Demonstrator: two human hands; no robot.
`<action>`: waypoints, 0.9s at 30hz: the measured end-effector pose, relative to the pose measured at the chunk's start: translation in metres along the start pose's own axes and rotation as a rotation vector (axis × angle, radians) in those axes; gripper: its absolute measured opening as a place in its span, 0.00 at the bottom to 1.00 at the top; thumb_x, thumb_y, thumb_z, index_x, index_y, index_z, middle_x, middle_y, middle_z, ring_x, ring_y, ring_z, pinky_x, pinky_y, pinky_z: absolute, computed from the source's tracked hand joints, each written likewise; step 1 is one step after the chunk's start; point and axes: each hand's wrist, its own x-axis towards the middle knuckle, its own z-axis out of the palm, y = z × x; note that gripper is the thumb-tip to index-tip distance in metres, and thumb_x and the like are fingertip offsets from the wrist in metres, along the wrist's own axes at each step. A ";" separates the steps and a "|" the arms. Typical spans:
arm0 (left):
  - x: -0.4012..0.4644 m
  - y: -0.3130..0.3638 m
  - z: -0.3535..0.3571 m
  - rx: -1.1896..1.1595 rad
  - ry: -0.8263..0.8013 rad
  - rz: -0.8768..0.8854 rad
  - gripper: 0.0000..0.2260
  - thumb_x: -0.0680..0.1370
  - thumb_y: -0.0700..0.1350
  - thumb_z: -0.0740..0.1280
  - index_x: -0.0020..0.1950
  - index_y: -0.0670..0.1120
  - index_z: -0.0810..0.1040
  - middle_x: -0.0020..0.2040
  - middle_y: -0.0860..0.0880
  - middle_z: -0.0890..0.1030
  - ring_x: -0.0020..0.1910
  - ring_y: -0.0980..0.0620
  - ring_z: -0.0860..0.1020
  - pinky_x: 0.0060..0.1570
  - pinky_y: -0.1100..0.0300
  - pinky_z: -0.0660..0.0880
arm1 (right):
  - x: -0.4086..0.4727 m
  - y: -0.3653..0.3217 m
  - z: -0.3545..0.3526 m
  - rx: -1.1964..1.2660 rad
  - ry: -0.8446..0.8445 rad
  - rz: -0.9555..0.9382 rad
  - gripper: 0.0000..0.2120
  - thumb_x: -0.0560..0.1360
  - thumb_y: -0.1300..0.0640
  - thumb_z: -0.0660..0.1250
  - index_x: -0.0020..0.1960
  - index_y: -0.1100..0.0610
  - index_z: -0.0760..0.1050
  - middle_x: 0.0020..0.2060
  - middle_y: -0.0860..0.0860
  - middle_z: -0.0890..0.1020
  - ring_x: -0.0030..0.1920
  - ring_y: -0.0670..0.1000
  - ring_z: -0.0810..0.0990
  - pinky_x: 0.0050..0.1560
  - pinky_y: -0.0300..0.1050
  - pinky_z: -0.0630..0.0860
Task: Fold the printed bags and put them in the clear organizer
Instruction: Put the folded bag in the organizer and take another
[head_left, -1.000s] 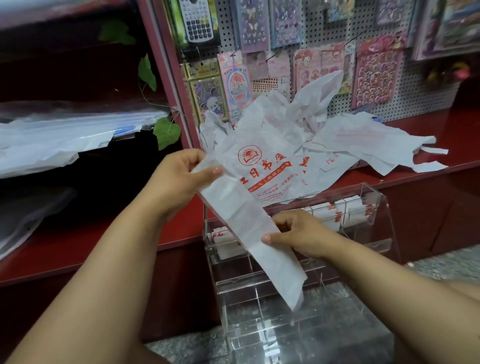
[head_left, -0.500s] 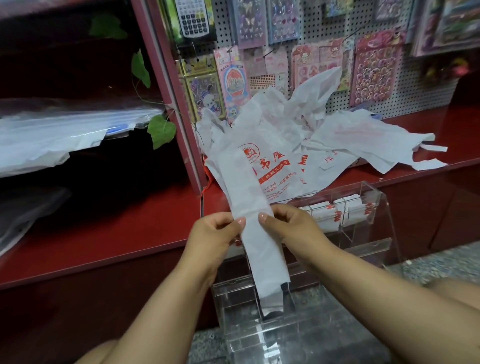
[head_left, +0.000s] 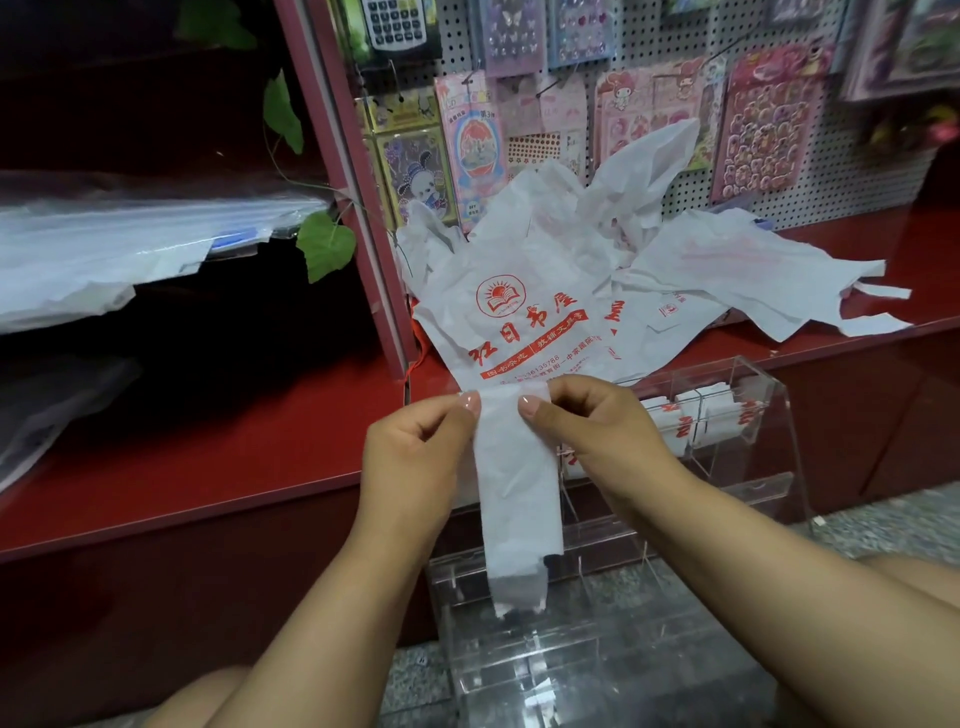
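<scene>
Head view, only one: both hands pinch the top edge of one printed bag that is already narrowed into a long strip. Your left hand grips the strip's left corner between thumb and curled fingers; your right hand pinches the right corner the same way, thumbs nearly meeting across the top. Strip hangs straight down below your hands, its tail dangling in front of the clear organizer, which sits just under and to the right of your right hand. Folded bags already fill a compartment just beyond your right knuckles. Loose bag pile lies on the red shelf directly past your fingertips, one with the red logo face up.

Judgement: you're mid-fold, lengthwise folds done, short folds to go. Keep both pinches level so the edges stay square, then bring the hanging tail up toward your thumbs in even turns. Thin plastic slips and springs open, so press each crease flat before the next. Size the packet to match the ones beside your right hand, or it likely won't seat in the slot.
</scene>
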 end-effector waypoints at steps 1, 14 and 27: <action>0.001 -0.001 0.000 -0.031 0.013 -0.050 0.09 0.79 0.41 0.66 0.45 0.47 0.86 0.44 0.48 0.86 0.48 0.48 0.84 0.46 0.56 0.80 | 0.000 0.001 -0.001 -0.019 -0.014 0.005 0.01 0.72 0.61 0.72 0.42 0.59 0.82 0.43 0.60 0.84 0.43 0.54 0.81 0.52 0.56 0.79; 0.008 -0.015 0.004 -0.564 -0.097 -0.360 0.14 0.80 0.33 0.56 0.57 0.35 0.80 0.54 0.39 0.84 0.52 0.46 0.83 0.48 0.53 0.81 | 0.005 0.019 -0.005 0.022 -0.045 0.215 0.03 0.70 0.65 0.73 0.39 0.62 0.79 0.36 0.52 0.83 0.37 0.48 0.81 0.42 0.39 0.79; 0.004 -0.023 0.009 -0.497 -0.167 -0.342 0.22 0.75 0.21 0.57 0.62 0.40 0.77 0.54 0.42 0.84 0.53 0.43 0.83 0.49 0.51 0.82 | 0.003 0.020 0.002 0.061 0.036 0.177 0.05 0.70 0.66 0.73 0.37 0.61 0.79 0.34 0.51 0.84 0.36 0.49 0.83 0.40 0.40 0.81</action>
